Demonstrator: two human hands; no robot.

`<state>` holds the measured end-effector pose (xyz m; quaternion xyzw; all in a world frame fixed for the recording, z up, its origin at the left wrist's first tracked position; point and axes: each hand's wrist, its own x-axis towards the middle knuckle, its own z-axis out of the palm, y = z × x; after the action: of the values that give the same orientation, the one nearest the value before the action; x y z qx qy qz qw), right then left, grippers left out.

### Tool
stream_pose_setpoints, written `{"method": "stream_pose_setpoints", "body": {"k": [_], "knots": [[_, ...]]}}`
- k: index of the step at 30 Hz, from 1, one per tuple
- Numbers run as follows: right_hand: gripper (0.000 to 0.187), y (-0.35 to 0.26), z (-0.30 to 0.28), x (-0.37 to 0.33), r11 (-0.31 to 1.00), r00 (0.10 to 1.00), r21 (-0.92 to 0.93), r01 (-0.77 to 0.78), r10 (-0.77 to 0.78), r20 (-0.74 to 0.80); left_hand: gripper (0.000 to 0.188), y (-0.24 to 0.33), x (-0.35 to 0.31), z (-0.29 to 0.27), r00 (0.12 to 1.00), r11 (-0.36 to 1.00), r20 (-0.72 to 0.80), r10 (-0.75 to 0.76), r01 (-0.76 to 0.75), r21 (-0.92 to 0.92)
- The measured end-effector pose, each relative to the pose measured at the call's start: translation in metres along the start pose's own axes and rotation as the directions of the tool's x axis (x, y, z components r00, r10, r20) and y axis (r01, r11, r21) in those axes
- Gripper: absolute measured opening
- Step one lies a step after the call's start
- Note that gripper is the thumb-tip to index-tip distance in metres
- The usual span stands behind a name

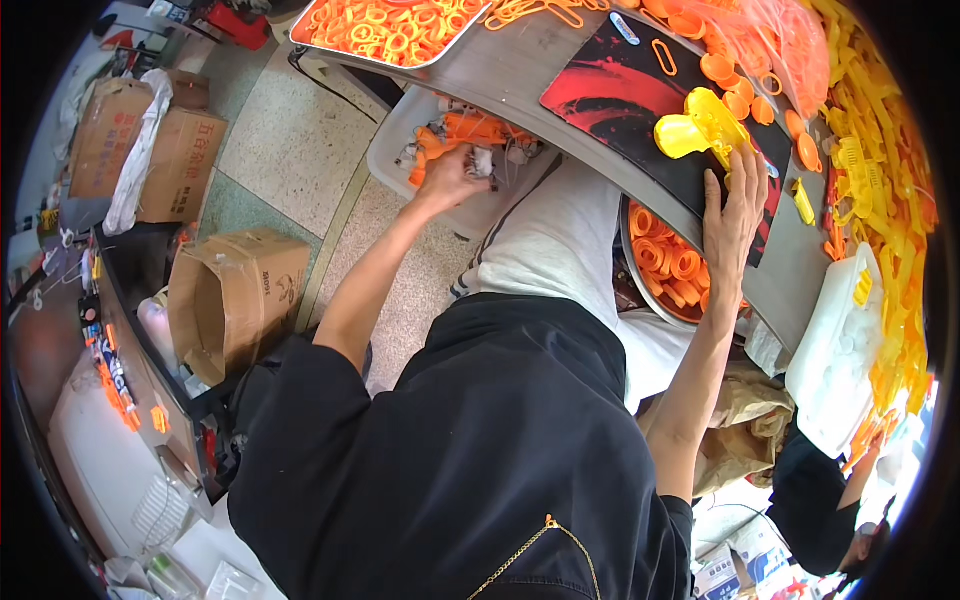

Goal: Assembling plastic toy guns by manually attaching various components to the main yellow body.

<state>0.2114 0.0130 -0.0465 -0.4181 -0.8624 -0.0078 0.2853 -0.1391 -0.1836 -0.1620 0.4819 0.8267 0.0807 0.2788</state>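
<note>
At far left, a cardboard box (190, 165) on the floor, draped with a long white strip (138, 155). Below it in view, an open carton (268, 280), tilted toward the camera, and, farther left, a toy-like piece (115, 385) in orange and blue.

Next, at the top, a shallow metal tray (350, 57) heaped with orange rings (395, 30). Lower, just beyond the desk (490, 70) edge, a pale plastic bin (385, 145) with orange parts (470, 128) and white bits inside. Over this bin, the left hand (452, 183), with fingers curled around a small white piece (481, 161) with dark spots.

Farther right, partly under the desk edge, a round container of orange ring-shaped parts (668, 260). Above, on the desk, a black-and-red mat (610, 80) with an orange oval loop (664, 57) and, on its right half, a yellow flared plastic part (692, 130). Against the near end of this part, the right hand (735, 200), with fingers stretched out; cannot tell whether gripping or merely touching.

Rightmost, orange round caps (738, 100), a translucent orange bag (785, 50), a white tub (825, 365) and a heap of yellow parts (875, 120).
</note>
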Motion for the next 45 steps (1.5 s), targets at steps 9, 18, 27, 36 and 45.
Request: {"method": "stream_pose_setpoints", "body": {"k": [9,18,27,36,45], "knots": [[0.036,-0.049,-0.032,0.000,0.985,0.972,0.148,0.083,-0.048,-0.229,0.066,0.036,-0.068,-0.066,0.969,-0.014,-0.126,0.211,-0.126,-0.992],[0.027,-0.141,-0.022,-0.029,0.719,0.994,0.686,-0.108,0.056,0.098,0.067,0.114,-0.089,-0.069,0.873,-0.072,-0.092,0.479,-0.065,-0.995],[0.022,-0.118,-0.026,-0.037,0.287,0.929,0.896,-0.338,0.252,0.270,0.075,0.156,-0.100,-0.073,0.780,0.105,-0.155,0.606,-0.271,-0.957],[0.014,-0.098,-0.061,-0.031,-0.197,0.913,0.976,-0.094,0.373,0.163,0.066,0.165,-0.107,-0.131,0.295,0.374,0.240,0.925,-0.816,-0.441],[0.019,-0.025,-0.123,-0.019,-0.181,0.978,0.983,0.027,0.207,0.011,0.026,0.240,0.000,-0.145,0.699,0.529,-0.352,0.623,-0.708,-0.468]]}}
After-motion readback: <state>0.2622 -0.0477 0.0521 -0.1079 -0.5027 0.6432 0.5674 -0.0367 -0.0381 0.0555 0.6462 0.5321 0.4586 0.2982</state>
